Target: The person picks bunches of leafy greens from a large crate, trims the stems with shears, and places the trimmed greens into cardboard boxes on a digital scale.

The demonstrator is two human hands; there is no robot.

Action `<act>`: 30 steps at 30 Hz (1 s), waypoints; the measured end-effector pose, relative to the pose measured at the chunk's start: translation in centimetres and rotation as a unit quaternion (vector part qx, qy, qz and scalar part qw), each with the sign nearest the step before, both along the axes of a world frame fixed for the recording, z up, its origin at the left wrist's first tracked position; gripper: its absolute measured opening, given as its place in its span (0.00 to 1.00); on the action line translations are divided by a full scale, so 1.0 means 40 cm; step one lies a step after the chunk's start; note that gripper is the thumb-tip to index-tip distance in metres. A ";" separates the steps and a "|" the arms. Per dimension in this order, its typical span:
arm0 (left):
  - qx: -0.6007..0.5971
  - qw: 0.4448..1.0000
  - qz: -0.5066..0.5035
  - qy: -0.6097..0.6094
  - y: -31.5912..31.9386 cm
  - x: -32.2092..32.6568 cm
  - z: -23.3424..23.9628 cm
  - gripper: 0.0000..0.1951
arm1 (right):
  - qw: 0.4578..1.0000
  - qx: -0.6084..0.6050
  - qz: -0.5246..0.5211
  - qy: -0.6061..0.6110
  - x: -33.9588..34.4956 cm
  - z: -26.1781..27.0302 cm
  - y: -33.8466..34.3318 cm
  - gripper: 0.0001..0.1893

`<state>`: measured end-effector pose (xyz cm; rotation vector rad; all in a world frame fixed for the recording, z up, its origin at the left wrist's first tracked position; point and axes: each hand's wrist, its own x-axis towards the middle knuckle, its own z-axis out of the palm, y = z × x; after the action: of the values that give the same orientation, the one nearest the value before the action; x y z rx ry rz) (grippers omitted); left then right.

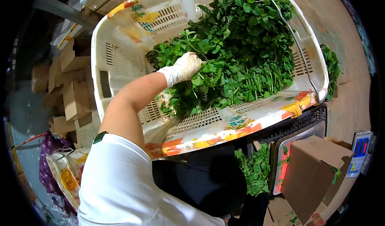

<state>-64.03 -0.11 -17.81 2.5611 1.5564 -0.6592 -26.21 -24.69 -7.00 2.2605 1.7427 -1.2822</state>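
Note:
My left hand point(189, 66), in a pale glove with a white cuff, reaches into a large white plastic basket point(120, 50). Its fingers are curled around leafy green sprigs that look like mint point(207, 72); the fingertips are partly hidden among leaves. Beside and beyond the hand, a thick heap of the same greens point(252, 30) fills the basket's far and right parts. A bent metal handle point(296, 39) crosses over the right end. Torn orange and yellow tape covers the near rim. My right hand is out of view.
At lower right, a cardboard box point(312, 166) stands on a platform scale point(279, 166) with a lit display panel point(358, 154). Loose greens point(255, 169) lie beside my leg. Cardboard boxes point(75, 99) and a purple mesh sack point(49, 166) are at left. A black crate point(312, 117) sits under the basket.

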 end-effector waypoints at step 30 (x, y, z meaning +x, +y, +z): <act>-0.015 0.887 0.271 -0.374 -0.016 -0.087 -0.077 0.17 | 0.999 -0.038 -0.027 0.001 0.061 -0.057 -0.031 0.11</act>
<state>-67.52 -0.74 -20.89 1.8175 1.7544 0.3292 -23.78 -25.92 -9.29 2.2794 1.6148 -1.3374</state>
